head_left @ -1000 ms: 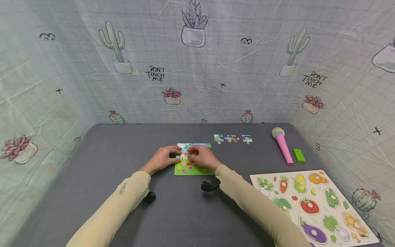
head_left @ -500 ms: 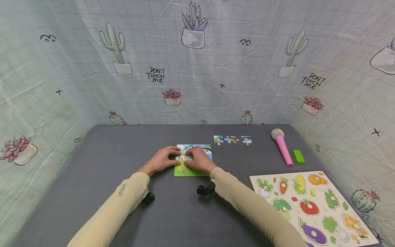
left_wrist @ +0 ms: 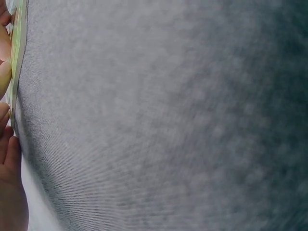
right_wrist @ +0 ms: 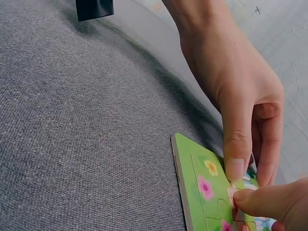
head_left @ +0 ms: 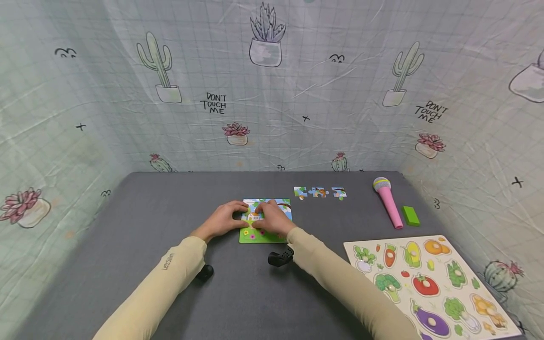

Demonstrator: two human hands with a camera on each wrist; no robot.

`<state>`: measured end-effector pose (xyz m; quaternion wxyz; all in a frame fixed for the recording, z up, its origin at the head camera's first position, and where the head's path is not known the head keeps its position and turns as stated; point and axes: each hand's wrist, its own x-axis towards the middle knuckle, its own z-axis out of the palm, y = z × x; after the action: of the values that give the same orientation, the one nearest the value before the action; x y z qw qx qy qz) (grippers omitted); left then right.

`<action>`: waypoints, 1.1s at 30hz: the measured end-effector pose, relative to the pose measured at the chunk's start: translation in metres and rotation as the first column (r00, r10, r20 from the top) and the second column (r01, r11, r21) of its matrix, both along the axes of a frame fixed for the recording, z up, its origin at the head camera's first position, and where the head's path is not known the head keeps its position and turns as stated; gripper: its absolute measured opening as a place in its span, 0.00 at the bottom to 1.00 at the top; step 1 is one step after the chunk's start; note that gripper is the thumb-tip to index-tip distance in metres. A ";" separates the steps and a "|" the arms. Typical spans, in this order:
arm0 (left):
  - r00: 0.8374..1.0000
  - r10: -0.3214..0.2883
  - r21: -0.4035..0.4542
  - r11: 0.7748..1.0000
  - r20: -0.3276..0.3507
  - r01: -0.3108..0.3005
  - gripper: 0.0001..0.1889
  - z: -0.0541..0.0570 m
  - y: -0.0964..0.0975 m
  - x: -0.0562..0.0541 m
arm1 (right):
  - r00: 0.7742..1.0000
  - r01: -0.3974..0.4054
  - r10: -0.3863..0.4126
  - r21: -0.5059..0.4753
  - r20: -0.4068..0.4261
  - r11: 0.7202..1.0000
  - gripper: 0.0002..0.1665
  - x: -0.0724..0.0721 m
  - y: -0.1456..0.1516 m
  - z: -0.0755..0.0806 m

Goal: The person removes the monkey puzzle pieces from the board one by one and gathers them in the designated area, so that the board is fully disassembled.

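Note:
A small jigsaw puzzle in a green-edged board, with a house and flowers pictured, lies flat on the table. My left hand rests its thumb and fingertips along the board's left side. My right hand is over the middle of the picture, thumb and fingers spread and touching the pieces. From the right wrist, my right thumb presses down beside a pink flower, close to the left thumb. The right hand's other fingertips are mostly out of that view. A thin edge of the board shows in the left wrist view.
Behind the puzzle to the right lie three loose jigsaw pieces in a row. A pink toy microphone and a green block are farther right. A wooden vegetable peg board covers the front right. Patterned cloth hangs around the table.
My right hand has shifted slightly left and its thumb and fingers have spread from a pinch onto the picture. More of the puzzle's upper right shows. The left hand stays put.

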<state>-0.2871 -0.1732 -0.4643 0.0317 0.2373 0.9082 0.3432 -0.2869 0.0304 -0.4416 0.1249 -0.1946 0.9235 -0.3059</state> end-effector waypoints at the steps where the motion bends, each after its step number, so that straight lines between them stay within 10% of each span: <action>1: 1.000 -0.001 0.000 1.000 -0.001 0.001 0.26 0.000 0.000 0.000 | 1.000 0.002 -0.002 -0.005 0.001 1.000 0.24 0.000 0.000 0.000; 14: 1.000 0.003 -0.017 1.000 -0.020 -0.004 0.26 0.002 -0.001 0.002 | 0.978 -0.053 0.054 0.011 -0.203 0.999 0.16 0.002 -0.004 -0.005; 33: 1.000 -0.005 -0.017 1.000 0.000 0.005 0.27 0.002 0.001 0.001 | 0.976 -0.104 0.074 -0.141 -0.204 0.985 0.12 0.001 0.002 -0.011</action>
<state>-0.2861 -0.1720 -0.4621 0.0344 0.2392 0.9105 0.3354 -0.2861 0.0324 -0.4529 0.0309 -0.2744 0.8959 -0.3479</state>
